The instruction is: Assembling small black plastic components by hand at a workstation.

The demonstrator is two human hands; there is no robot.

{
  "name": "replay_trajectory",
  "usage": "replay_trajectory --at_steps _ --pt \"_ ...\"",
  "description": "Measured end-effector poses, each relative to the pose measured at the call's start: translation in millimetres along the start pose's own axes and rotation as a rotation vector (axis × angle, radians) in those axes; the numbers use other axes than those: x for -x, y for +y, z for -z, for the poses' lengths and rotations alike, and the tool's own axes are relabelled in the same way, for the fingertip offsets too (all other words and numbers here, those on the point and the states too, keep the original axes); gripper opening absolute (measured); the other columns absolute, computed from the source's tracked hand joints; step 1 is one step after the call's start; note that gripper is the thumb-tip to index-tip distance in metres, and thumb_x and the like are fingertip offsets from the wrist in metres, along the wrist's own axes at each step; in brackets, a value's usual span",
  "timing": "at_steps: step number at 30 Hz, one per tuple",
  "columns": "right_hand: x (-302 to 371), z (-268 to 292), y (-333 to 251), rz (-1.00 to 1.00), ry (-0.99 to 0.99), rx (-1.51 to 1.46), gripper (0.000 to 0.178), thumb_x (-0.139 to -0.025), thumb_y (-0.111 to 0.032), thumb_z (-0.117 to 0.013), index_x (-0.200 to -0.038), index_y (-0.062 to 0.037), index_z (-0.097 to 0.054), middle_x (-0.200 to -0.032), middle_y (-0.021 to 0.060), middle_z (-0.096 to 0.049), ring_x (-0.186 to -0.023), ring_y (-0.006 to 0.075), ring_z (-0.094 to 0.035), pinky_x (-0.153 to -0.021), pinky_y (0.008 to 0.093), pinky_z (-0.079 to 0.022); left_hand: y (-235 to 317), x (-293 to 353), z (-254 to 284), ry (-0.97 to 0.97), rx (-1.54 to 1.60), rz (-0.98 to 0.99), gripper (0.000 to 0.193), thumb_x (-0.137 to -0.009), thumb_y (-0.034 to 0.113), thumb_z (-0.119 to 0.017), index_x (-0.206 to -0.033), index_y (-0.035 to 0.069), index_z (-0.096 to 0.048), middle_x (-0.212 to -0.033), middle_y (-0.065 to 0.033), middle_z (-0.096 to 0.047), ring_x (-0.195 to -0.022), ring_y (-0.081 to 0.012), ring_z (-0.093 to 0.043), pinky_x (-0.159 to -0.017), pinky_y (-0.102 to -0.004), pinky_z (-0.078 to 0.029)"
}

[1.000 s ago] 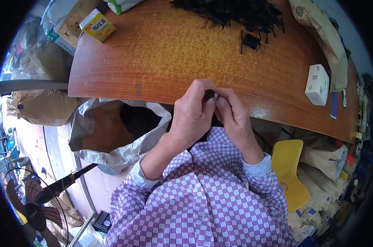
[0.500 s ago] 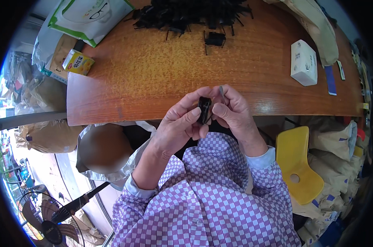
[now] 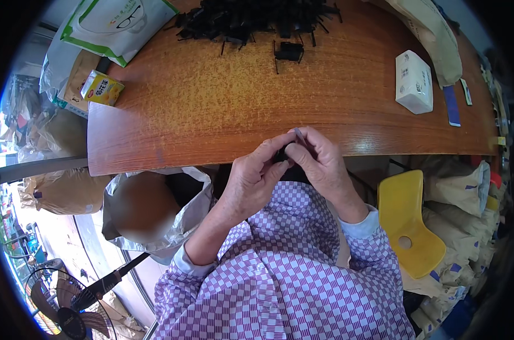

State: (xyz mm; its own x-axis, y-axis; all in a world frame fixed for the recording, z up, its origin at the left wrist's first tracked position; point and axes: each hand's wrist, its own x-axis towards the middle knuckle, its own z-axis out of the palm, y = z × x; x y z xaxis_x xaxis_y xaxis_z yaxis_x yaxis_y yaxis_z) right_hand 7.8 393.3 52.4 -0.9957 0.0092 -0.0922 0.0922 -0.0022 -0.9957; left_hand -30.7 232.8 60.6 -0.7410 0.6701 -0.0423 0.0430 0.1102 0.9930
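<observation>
Just in front of the table edge, my two hands meet around a small black plastic piece point(image 3: 280, 154). My left hand point(image 3: 251, 178) grips it between thumb and fingers, which cover most of it. My right hand point(image 3: 324, 165) is closed with its thumb against the piece. A thin grey blade-like tool point(image 3: 299, 135) sticks up from its fingers. Farther back on the table lies a heap of black plastic pieces point(image 3: 251, 21) with thin prongs. One similar black piece point(image 3: 290, 52) lies apart at the heap's near side.
On the wooden table point(image 3: 211, 113) stand a yellow carton point(image 3: 102, 89) and a white-green bag point(image 3: 118, 28) at left, a white tissue pack point(image 3: 414, 82) at right. Below are an open silver bag point(image 3: 195, 212), a fan point(image 3: 70, 317), a yellow chair point(image 3: 407, 221) and several sacks point(image 3: 458, 226).
My hands have drawn closer together and turned, so the black piece is now mostly covered. The right thumb has moved over onto it. The view has shifted slightly.
</observation>
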Motion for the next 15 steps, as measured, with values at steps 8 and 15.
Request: replay_trajectory --at_steps 8,15 --pt "9 -35 -22 -0.226 0.017 -0.402 0.042 -0.099 -0.03 -0.042 -0.13 -0.0018 -0.042 -0.057 -0.0066 -0.038 -0.044 0.0017 -0.031 -0.039 0.0176 -0.025 -9 6 0 0.267 0.349 -0.023 0.041 -0.089 -0.006 -0.051 -0.129 0.001 -0.047 -0.108 -0.0049 -0.058 -0.1 -0.0099 -0.054 -0.084 -0.0216 -0.045" --pt "6 -44 -18 -0.244 0.023 -0.456 0.032 -0.1 -0.019 -0.041 -0.126 -0.0028 -0.043 -0.071 -0.006 -0.043 -0.05 0.0 -0.035 -0.041 0.015 -0.026 -14 9 3 0.343 0.194 -0.123 0.042 -0.088 -0.007 -0.052 -0.128 0.003 -0.05 -0.104 -0.0056 -0.061 -0.094 -0.0089 -0.056 -0.082 -0.0216 -0.046"
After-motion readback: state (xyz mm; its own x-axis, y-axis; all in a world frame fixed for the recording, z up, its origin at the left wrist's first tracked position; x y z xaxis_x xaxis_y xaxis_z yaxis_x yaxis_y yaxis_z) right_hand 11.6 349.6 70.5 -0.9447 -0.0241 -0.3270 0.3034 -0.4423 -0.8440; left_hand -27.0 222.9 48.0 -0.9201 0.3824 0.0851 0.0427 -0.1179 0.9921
